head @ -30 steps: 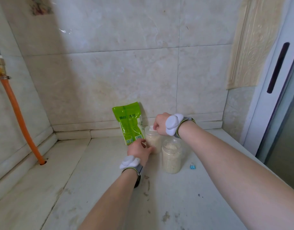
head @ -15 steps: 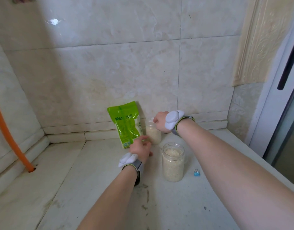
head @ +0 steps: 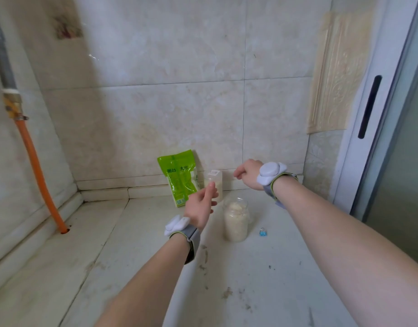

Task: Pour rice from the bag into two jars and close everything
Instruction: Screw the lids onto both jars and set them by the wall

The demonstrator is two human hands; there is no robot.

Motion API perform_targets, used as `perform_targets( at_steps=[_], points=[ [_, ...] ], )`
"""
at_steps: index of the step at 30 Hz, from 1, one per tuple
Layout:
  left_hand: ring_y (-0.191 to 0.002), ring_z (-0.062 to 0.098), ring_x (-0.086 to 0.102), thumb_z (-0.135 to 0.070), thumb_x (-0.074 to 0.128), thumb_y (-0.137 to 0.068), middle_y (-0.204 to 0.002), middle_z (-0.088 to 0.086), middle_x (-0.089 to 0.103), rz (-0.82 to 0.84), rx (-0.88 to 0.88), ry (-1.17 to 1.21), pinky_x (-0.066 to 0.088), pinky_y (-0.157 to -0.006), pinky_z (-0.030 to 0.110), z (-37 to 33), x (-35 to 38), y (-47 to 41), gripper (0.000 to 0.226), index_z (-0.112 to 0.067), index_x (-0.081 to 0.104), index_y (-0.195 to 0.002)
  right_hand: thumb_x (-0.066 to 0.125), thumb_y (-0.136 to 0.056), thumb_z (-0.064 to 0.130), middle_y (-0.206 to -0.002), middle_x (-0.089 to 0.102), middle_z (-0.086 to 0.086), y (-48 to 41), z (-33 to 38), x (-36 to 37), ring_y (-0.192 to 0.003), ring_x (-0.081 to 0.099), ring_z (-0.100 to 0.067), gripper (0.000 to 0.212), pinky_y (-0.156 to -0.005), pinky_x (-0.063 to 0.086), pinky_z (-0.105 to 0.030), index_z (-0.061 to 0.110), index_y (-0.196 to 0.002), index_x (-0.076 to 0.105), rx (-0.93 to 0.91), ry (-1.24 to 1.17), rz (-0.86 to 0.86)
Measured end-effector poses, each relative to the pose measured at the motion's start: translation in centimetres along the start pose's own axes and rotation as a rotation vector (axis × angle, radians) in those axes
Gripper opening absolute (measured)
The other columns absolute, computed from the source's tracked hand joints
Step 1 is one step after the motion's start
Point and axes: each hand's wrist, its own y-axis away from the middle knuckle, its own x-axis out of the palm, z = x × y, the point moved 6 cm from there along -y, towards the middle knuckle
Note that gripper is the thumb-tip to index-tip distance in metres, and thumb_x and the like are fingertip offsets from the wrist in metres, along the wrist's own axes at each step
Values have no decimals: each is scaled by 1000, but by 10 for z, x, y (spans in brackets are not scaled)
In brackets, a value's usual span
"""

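— What are the hands holding at this moment?

— Nothing, as far as I can see. The left hand (head: 199,206) is low over the counter (head: 132,267), with the fingers relaxed and apart. One fingertip lies in front of the far jar (head: 218,186), but I cannot tell if it touches. The right hand (head: 246,172) is higher and further back, fingers loosely curled, not closed around any thing.

— And the jar closest to us?

— The near jar (head: 236,219) stands upright, just right of the left hand. It is almost full of rice and its mouth is uncovered. I see no lid for it anywhere. Near it on the right lies a small blue clip (head: 262,232), I think kept ready to close the rice bag (head: 178,178).

— Behind it?

— The far jar is narrower, also with rice inside. A white lid (head: 213,173) sits on top, so this one looks closed to me, though I cannot tell how tight.

— Where is the rice bag?

— The green rice bag stands at the back, leaning against the tiled wall (head: 179,114), touching or nearly touching the far jar. I suppose the lean keeps it upright so nothing spills. Whether its top is sealed, I cannot tell.
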Motion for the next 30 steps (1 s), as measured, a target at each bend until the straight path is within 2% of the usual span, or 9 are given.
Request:
perform_targets(
  at_steps=[5,8,14,17,20,23,24,26,30],
  points=[
    [-106,11,62,-76,47,-72,-118,-5,64,122,4,-56,48,-99,36,10,18,22,80,-22,56,-130,41,-86,10,-129,63,5,22,-20,13,-119,58,-22,47,-104,44,-32,32,-121,63,37,13,55],
    [-108,9,60,-73,64,-55,-124,-5,61,177,-39,-132,47,-98,28,25,30,31,97,-26,46,-138,39,-87,6,-134,59,3,33,-30,24,-123,55,-22,51,-106,43,-31,27,-130,57,49,16,110],
    [-108,6,57,-38,82,-68,-120,-13,63,205,10,-218,41,-89,17,35,42,31,74,-26,51,-133,41,-92,4,-150,42,-1,43,-31,49,-133,46,-23,58,-100,37,-23,22,-146,38,36,112,261],
    [-103,6,60,-37,82,-67,-116,-10,66,187,11,-237,44,-84,17,41,41,29,69,-25,55,-129,43,-96,6,-143,47,-12,36,-30,62,-117,53,-27,53,-74,39,-19,18,-147,36,38,82,346],
    [-99,5,62,-38,82,-66,-112,-11,67,177,1,-239,47,-82,17,45,40,27,62,-26,59,-122,55,-88,13,-116,61,-8,30,-31,75,-88,51,-22,48,-64,39,-20,25,-135,52,-18,123,328],
    [-97,4,63,-37,82,-67,-109,-11,68,175,0,-219,50,-82,20,46,38,26,58,-28,59,-119,59,-82,19,-91,61,-5,24,-32,88,-77,49,-23,10,-62,37,-22,28,-77,58,-22,135,295],
    [-96,5,63,-35,83,-66,-108,-11,68,175,0,-210,52,-83,22,47,37,25,56,-29,60,-117,58,-82,21,-81,57,-3,18,-33,94,-74,46,-23,20,-61,35,-23,24,-64,49,-17,125,283],
    [-95,5,64,-33,83,-67,-106,-10,68,175,-3,-198,53,-83,23,47,36,26,53,-31,60,-114,54,-82,23,-70,53,-1,11,-33,98,-70,42,-23,26,-62,32,-25,20,-60,44,-44,118,257],
    [-93,5,64,-30,84,-66,-103,-12,69,172,-6,-182,53,-81,22,44,34,26,47,-37,59,-105,57,-84,27,-82,57,-1,17,-27,91,-71,46,-23,12,-62,34,-24,22,-74,52,-60,148,274]
  ],
)
